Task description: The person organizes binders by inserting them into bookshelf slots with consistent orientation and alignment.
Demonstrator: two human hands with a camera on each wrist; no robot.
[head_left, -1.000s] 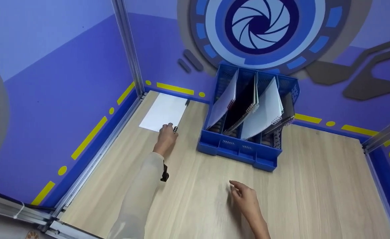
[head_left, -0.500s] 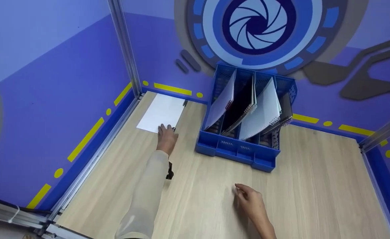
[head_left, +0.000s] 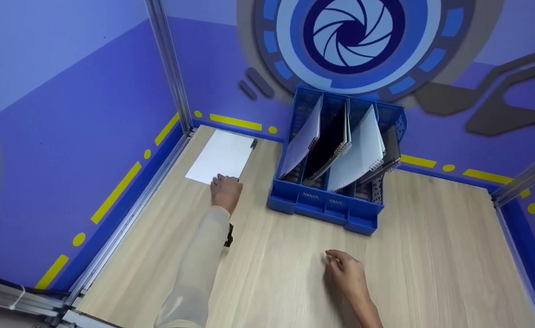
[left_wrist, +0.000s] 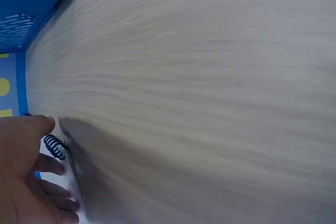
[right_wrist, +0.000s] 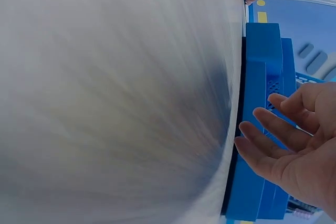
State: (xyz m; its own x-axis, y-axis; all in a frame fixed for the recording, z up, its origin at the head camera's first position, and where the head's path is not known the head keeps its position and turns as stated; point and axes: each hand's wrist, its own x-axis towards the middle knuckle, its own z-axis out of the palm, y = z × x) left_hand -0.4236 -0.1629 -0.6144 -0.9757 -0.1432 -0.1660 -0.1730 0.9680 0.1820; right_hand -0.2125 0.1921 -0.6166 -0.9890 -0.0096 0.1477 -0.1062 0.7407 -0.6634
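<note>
A white spiral notebook (head_left: pixel 222 155) lies flat on the table at the far left, with dark coil rings along its right side. My left hand (head_left: pixel 226 190) rests on its near edge, fingers spread over the cover. In the left wrist view, the thumb and fingers of that hand (left_wrist: pixel 26 177) lie on either side of the notebook's coil (left_wrist: pixel 54 146). My right hand (head_left: pixel 350 276) hovers over the table in front of the blue rack, fingers loosely bent and holding nothing. In the right wrist view its fingers (right_wrist: pixel 278 129) are relaxed and apart.
A blue divided file rack (head_left: pixel 326 210) stands against the back wall. Several spiral notebooks stand tilted in its slots, among them a white one (head_left: pixel 357 155) and a black one (head_left: pixel 329 148). Metal frame posts (head_left: pixel 169 68) and printed blue panels bound the wooden table (head_left: pixel 276 273).
My left hand has come slightly back toward me and flattened over the notebook's near edge. My right hand has drifted a little to the right. The head view has shifted slightly.
</note>
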